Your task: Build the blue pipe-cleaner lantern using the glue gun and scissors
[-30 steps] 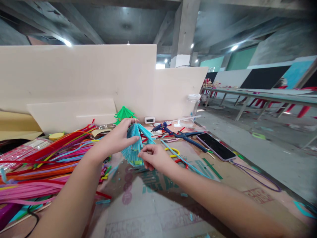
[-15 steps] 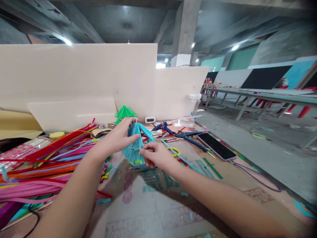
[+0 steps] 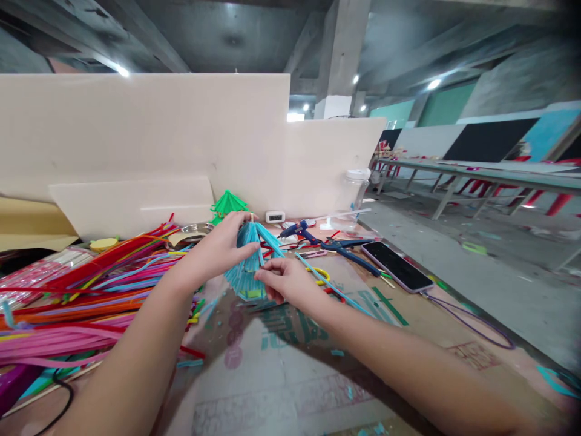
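A blue cone-shaped model (image 3: pixel 242 281), layered from pipe-cleaner strips like a small tiered roof, stands on the cardboard-covered table. My left hand (image 3: pixel 231 237) is wrapped over its top, thumb on the near side and fingers behind, with a pale stick tip poking up. My right hand (image 3: pixel 282 280) pinches at the model's right side, its thumb and index finger closed; whatever lies between them is too small to make out. A loose blue strip (image 3: pixel 269 237) slants down from the top of the model. Behind my left hand sits a green umbrella-shaped piece (image 3: pixel 228 204).
Bundles of coloured pipe cleaners (image 3: pixel 109 303) cover the left side. To the right lie a glue gun (image 3: pixel 299 231), blue-handled pliers (image 3: pixel 349 251), yellow-handled scissors (image 3: pixel 322 276) and a phone (image 3: pixel 397 267). A small digital clock (image 3: pixel 275 217) and lidded jar (image 3: pixel 355 192) stand near the white board (image 3: pixel 145 133).
Both hands keep nearly the same place on the blue model. The view has tilted slightly, and my right hand has shifted only a little.
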The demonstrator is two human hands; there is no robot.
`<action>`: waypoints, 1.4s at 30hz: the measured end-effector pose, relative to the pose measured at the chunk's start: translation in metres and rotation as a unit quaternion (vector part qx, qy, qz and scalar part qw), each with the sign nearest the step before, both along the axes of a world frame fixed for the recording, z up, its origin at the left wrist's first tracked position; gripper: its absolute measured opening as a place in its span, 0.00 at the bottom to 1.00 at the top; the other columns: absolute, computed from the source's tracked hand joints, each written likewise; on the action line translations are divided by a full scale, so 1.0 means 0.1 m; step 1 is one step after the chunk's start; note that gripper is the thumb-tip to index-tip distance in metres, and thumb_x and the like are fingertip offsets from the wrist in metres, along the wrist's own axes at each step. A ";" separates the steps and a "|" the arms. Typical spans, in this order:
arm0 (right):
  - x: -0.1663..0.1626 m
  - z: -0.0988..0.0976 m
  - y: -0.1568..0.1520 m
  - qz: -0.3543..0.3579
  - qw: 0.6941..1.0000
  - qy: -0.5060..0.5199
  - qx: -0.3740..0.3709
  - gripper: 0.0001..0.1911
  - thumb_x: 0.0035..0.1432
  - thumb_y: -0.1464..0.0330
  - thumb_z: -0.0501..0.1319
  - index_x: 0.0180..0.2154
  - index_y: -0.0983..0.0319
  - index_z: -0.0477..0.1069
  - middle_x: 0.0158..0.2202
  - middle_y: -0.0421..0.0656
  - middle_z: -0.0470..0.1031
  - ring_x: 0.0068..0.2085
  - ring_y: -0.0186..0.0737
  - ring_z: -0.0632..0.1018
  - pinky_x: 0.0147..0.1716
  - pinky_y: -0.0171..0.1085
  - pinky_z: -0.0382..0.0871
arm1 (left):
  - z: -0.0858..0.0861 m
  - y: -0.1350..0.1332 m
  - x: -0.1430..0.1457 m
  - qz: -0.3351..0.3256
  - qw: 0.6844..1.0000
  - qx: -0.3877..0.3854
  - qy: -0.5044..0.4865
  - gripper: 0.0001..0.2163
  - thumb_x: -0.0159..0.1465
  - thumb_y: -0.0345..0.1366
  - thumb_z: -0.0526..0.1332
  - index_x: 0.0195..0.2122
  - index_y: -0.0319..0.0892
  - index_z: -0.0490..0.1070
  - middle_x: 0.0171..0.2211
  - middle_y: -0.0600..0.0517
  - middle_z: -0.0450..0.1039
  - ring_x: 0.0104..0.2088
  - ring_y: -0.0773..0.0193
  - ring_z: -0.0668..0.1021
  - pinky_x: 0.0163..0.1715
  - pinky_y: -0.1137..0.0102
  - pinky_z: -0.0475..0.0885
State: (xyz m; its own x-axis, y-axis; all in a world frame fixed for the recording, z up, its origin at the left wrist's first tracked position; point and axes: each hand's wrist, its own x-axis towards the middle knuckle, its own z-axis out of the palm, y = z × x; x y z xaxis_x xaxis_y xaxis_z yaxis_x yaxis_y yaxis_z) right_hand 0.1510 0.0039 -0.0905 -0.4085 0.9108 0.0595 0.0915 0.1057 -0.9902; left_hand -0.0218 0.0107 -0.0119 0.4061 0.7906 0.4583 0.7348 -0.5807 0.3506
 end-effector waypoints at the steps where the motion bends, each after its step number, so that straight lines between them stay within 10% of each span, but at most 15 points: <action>1: 0.00 -0.01 0.00 0.000 1.000 0.000 0.000 0.09 0.55 0.64 0.61 0.27 0.61 0.67 0.13 0.33 0.67 0.13 0.28 0.64 0.12 0.28 0.58 | 0.00 0.00 0.00 0.000 1.000 0.001 0.001 0.21 0.59 0.37 0.58 0.54 0.40 0.59 0.52 0.43 0.65 0.52 0.54 0.71 0.51 0.60 0.67; 19: 0.26 0.28 0.08 0.028 0.987 -0.117 0.111 0.12 0.58 0.60 0.58 0.30 0.62 0.70 0.18 0.35 0.68 0.17 0.28 0.67 0.17 0.28 0.59 | -0.05 0.08 -0.08 -0.008 0.996 -0.061 -0.062 0.26 0.60 0.42 0.59 0.57 0.39 0.58 0.55 0.41 0.65 0.51 0.53 0.73 0.51 0.57 0.67; 26: 0.87 0.50 0.41 0.002 0.912 -0.356 0.204 0.17 0.57 0.56 0.58 0.28 0.63 0.73 0.24 0.42 0.75 0.26 0.35 0.75 0.25 0.31 0.64 | -0.06 0.07 -0.11 -0.011 0.996 -0.038 -0.080 0.38 0.57 0.43 0.65 0.64 0.48 0.44 0.55 0.43 0.62 0.50 0.55 0.73 0.51 0.59 0.68; 32: 1.24 0.30 0.90 -0.048 0.891 -0.437 0.114 0.15 0.59 0.58 0.57 0.30 0.63 0.74 0.27 0.43 0.78 0.27 0.36 0.76 0.26 0.32 0.66 | 0.04 0.01 -0.14 -0.033 0.998 -0.028 0.045 0.21 0.58 0.46 0.63 0.52 0.51 0.64 0.53 0.48 0.62 0.51 0.55 0.71 0.49 0.61 0.68; 42: 1.25 -0.17 1.50 -0.201 0.850 -0.451 0.183 0.32 0.51 0.56 0.65 0.53 0.68 0.66 0.52 0.59 0.71 0.50 0.53 0.73 0.46 0.42 0.65 | -0.07 -0.08 -0.02 0.015 0.989 -0.004 0.145 0.39 0.50 0.47 0.68 0.62 0.51 0.52 0.65 0.43 0.46 0.61 0.43 0.62 0.55 0.53 0.64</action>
State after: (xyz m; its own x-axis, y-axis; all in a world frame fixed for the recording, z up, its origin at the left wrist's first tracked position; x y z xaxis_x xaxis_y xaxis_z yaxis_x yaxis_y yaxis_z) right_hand 0.2765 0.1536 -0.1071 -0.0982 0.9754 0.1972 0.8976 0.1724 -0.4057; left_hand -0.0234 0.0024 -0.0189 0.4967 0.8071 0.3193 0.8215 -0.5559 0.1270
